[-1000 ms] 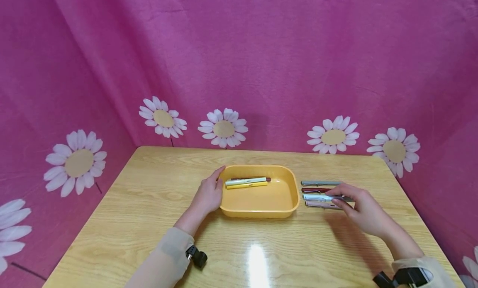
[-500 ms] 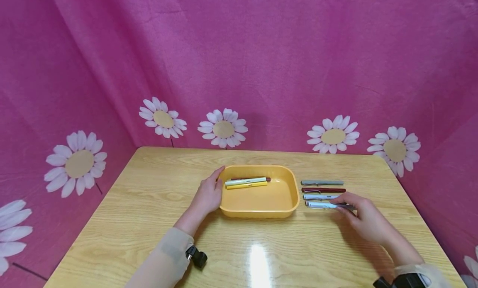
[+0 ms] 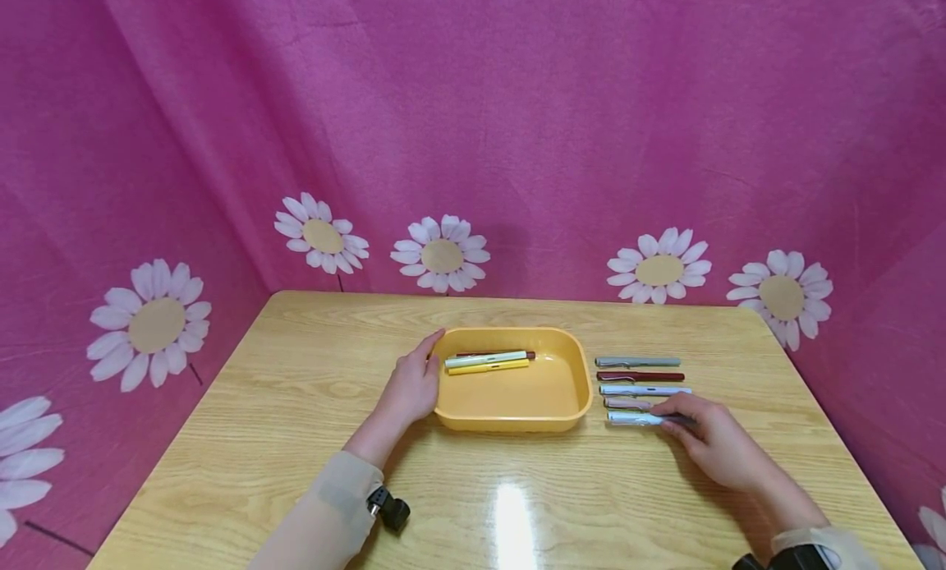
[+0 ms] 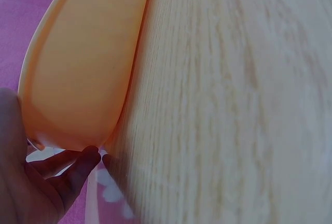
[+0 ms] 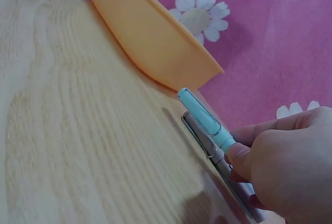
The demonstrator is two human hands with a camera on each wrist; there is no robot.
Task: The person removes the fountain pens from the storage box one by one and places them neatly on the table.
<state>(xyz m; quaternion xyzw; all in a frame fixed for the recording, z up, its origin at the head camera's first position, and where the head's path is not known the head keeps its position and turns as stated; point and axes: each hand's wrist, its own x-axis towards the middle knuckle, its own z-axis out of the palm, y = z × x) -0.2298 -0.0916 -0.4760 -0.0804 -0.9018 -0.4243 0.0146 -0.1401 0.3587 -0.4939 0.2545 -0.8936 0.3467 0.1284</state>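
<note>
My left hand (image 3: pixel 411 383) grips the left end of a yellow plastic tray (image 3: pixel 517 423), its thumb at the rim. In the left wrist view, the fingers (image 4: pixel 78 175) reach along the tray's outer end. My right hand (image 3: pixel 720 440) pinches a pale blue capped pen (image 5: pixel 199 112) between thumb and fingers, at the near end of a row of pens. Beside the held pen lies a pinkish-grey pen (image 5: pixel 202 136). Behind them, in the head view, are a light blue pen (image 3: pixel 641 390), a dark red pen (image 3: pixel 641 376) and a grey-green pen (image 3: pixel 639 362), roughly parallel.
Inside the tray, at its left, lie a yellow pen (image 3: pixel 488 366), a pale green pen (image 3: pixel 484 359) and a partly covered dark red pen (image 3: pixel 531 356). The wooden table (image 3: pixel 310 340) ends at a pink curtain (image 3: pixel 517 143) printed with daisies.
My right hand has carried the pale blue pen toward me, past the light blue and pinkish pens, to the near end of the row. My left hand and the tray have stayed put.
</note>
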